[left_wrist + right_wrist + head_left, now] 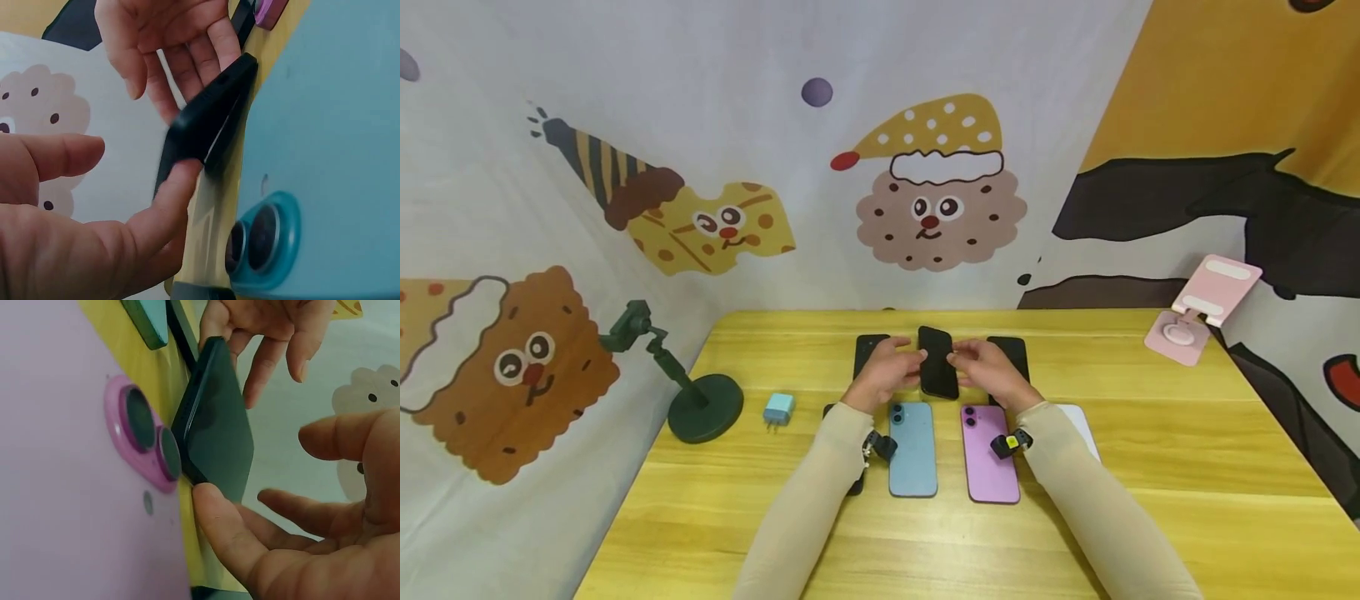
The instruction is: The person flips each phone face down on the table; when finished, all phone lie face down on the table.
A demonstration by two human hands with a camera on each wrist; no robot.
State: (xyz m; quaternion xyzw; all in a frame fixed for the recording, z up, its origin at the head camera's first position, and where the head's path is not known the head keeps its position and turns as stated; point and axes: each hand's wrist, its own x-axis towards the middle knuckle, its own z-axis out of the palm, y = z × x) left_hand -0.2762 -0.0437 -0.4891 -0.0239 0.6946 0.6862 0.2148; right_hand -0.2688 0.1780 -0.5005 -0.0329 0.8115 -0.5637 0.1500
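Observation:
In the head view a black phone (937, 363) is between the two hands at the back middle of the table. My left hand (886, 371) touches its left edge with a fingertip, its upper digit (69, 156) standing apart from the phone. At the opposite edge, my right hand (992, 367) has one fingertip against the phone's side and the other digits spread. Both wrist views show the phone tilted; whether it bears on the table I cannot tell. Near the wrists lie a blue phone (913, 454) and a pink phone (988, 467), camera lenses up.
Dark phones lie beside the left hand (868, 346) and the right hand (1017, 354). Another dark phone (857, 485) and a white device (1081, 423) are partly hidden by the forearms. A light-blue charger (778, 407), green stand (706, 408) and pink stand (1216, 287) stand farther out.

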